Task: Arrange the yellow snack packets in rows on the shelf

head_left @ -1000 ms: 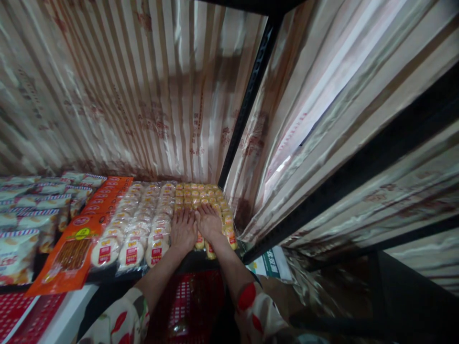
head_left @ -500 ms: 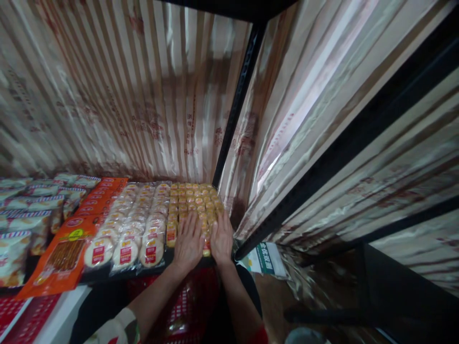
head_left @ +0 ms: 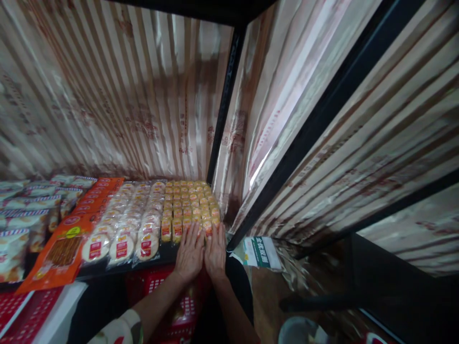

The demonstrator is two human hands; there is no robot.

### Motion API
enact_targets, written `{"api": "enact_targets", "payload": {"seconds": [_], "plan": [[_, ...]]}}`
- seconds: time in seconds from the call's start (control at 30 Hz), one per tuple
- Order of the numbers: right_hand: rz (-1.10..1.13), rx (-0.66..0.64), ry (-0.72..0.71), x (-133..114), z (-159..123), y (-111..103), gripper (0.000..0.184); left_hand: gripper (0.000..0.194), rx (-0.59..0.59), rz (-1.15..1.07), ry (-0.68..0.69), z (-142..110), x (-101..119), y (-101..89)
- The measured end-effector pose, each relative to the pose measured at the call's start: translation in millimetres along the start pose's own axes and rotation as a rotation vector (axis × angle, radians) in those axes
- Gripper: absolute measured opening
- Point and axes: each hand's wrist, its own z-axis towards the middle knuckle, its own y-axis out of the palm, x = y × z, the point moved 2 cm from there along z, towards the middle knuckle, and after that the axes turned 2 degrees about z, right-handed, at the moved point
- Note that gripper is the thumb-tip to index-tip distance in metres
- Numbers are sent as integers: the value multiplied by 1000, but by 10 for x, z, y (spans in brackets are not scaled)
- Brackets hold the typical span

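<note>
- Yellow-wrapped snacks point(head_left: 184, 200) lie in rows at 11 o'clock from left hand point(head_left: 190, 253) and right hand point(head_left: 215, 253), touching both.
- Hands flat, outstretched, grasping nothing visible.
- Orange packet point(head_left: 86, 208), 9 o'clock: brown sticks point(head_left: 64, 251) inside.
- Red basket point(head_left: 154, 284), 7 o'clock: contents unclear.

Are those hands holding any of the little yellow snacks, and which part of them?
Nothing looks held: the left hand and right hand have fingers stretched out against the front of the yellow snacks, not curled around any.
</note>
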Motion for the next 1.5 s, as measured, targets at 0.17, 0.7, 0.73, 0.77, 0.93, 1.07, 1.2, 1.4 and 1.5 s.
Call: {"api": "enact_targets", "payload": {"seconds": [0.17, 0.7, 0.73, 0.77, 0.93, 1.07, 1.2, 1.4, 1.5], "plan": [[2, -11, 32, -19, 9, -7, 56, 51, 13, 15, 10, 1, -3, 43], [58, -6, 44, -9, 31, 79, 57, 51, 23, 26, 45, 75, 2, 52], [56, -12, 50, -5, 31, 77, 57, 52, 27, 24, 43, 76, 4, 53], [56, -17, 54, 3, 29, 75, 57, 52, 28, 21, 39, 78, 6, 52], [70, -29, 32, 76, 23, 65, 54, 54, 7, 27, 53, 92, 13, 16], [62, -21, 30, 101, 29, 66, 52, 55, 20, 66, 63, 88, -2, 4], [39, 12, 41, 94, 27, 85, 51, 56, 42, 101, 16, 69, -42, 51], [5, 44, 7, 62, 18, 78, 49, 54, 51, 91, 56, 76, -68, 68], [-18, 50, -19, 42, 14, 69, 49, 53, 72, 78, 88, 91, -79, 53]]}}
